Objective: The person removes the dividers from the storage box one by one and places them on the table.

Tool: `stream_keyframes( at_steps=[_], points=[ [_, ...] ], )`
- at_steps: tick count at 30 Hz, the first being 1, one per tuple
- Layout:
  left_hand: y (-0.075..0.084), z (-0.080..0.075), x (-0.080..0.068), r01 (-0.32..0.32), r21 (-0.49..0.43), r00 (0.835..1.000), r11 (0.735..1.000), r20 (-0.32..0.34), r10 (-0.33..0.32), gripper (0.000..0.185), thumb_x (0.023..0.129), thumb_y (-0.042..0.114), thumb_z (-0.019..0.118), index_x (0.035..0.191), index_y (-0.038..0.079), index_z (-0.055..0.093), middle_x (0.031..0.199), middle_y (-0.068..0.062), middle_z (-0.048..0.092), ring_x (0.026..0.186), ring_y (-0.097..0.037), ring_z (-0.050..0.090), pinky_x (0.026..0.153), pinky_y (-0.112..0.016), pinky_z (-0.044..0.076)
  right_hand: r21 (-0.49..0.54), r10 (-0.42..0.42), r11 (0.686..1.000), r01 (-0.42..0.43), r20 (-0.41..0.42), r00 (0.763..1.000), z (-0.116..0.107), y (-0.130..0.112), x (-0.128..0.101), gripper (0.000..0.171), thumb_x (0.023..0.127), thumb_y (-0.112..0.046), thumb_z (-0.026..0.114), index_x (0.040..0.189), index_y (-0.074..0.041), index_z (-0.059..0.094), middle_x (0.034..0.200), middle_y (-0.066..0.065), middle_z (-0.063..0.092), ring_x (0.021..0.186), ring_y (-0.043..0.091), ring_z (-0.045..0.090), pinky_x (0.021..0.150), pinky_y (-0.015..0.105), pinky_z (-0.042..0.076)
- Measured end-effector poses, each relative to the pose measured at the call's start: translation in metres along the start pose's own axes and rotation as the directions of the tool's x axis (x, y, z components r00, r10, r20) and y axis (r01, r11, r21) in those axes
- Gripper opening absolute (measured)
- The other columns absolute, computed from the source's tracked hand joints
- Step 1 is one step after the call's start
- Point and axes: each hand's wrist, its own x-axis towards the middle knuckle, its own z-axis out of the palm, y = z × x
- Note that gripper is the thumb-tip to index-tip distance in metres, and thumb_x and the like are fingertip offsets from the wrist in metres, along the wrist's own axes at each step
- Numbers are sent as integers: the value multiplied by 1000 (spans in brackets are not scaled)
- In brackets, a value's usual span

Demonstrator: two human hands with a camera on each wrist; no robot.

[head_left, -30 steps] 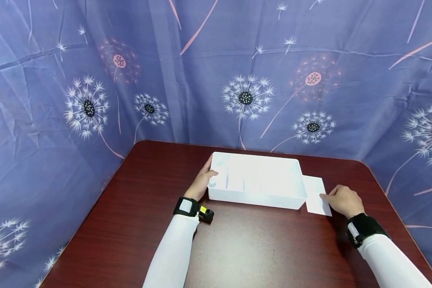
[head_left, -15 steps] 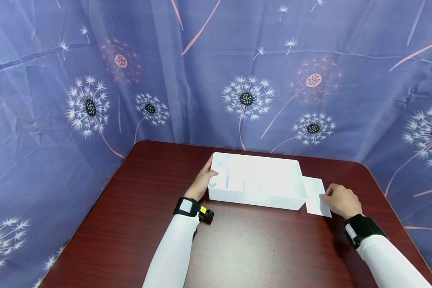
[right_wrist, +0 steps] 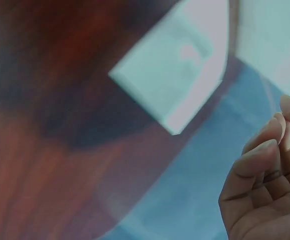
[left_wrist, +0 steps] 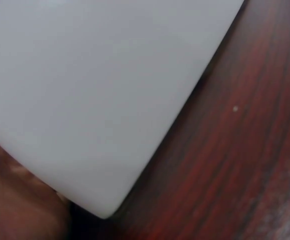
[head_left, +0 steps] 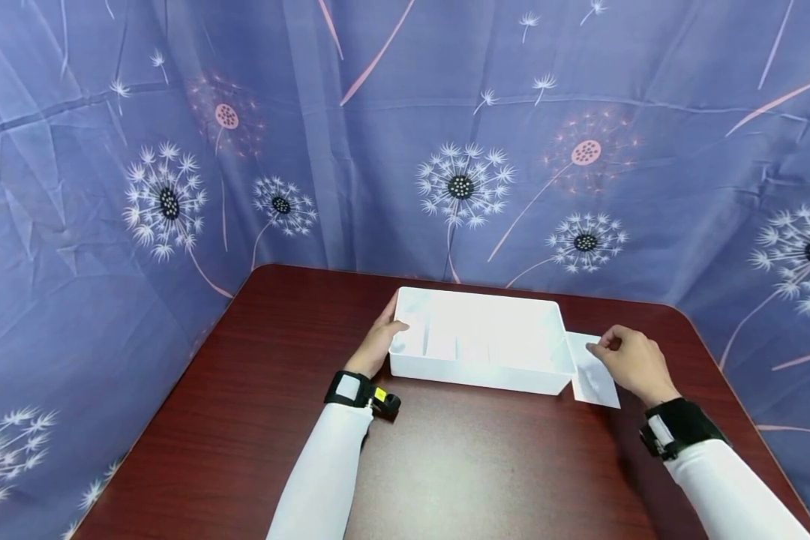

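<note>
While left grip (head_left: 376,344) holds tray (head_left: 475,373), right grip (head_left: 637,363) curled

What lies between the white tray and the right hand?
The head view shows a white sheet there, beside the white tray; the right hand overlaps part of it in that view.

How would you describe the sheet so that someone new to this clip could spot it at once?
Start with the dark red table and find the long white box near its far edge. Just beside the box's right end, in the head view, lies the sheet. It is also white, but flat, smaller and without walls.
</note>
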Motion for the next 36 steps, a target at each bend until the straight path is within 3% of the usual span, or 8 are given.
stream_keyframes(
  at_steps=[10, 15, 20, 29, 36],
  points=[
    [3, -1, 0, -28, 4, 1000, 1000, -1, 28, 81, 100, 13, 50, 169, 29, 10, 176, 9, 2, 162, -20, -5, 129, -57, 2, 78, -106, 992, 104, 27, 994, -4, -62, 13, 42, 103, -39, 61, 121, -1, 67, 88, 12, 68, 67, 19, 57, 59, 32, 42],
    [3, -2, 0, -17, -1, 1000, 1000, -16, 17, 80, 100, 15, 50, 168, 34, 12, 175, 11, 4, 162, -18, -5, 130, -56, 2, 101, -155, 985, 141, 149, 977, 6, -94, 22, 56, 104, -45, 59, 135, 1, 61, 90, 11, 70, 67, 17, 59, 61, 32, 45],
    [0, -2, -1, -14, -5, 1000, 1000, -18, 14, 80, 100, 14, 49, 168, 34, 12, 175, 12, 4, 162, -17, -4, 130, -55, 3, 86, -168, 985, 150, 269, 948, 25, -121, 29, 66, 103, -48, 58, 141, 6, 56, 90, 10, 73, 71, 16, 64, 66, 34, 49],
    [-4, 3, -4, -2, -16, 1000, 1000, -15, 2, 80, 100, 13, 49, 167, 35, 12, 176, 9, 4, 162, -20, -4, 130, -55, 3, 29, -117, 993, 115, 385, 915, 56, -141, 29, 69, 104, -39, 59, 146, 13, 44, 76, 4, 73, 70, 14, 69, 75, 40, 54],
    [-4, 4, -2, -22, -13, 1000, 1000, -13, 22, 81, 99, 13, 50, 168, 32, 12, 176, 5, 5, 162, -21, -3, 130, -56, 4, -4, -67, 997, 73, 351, 934, 70, -146, 27, 61, 100, -20, 53, 148, 15, 39, 85, 14, 68, 70, 22, 60, 69, 38, 48]
  ],
)
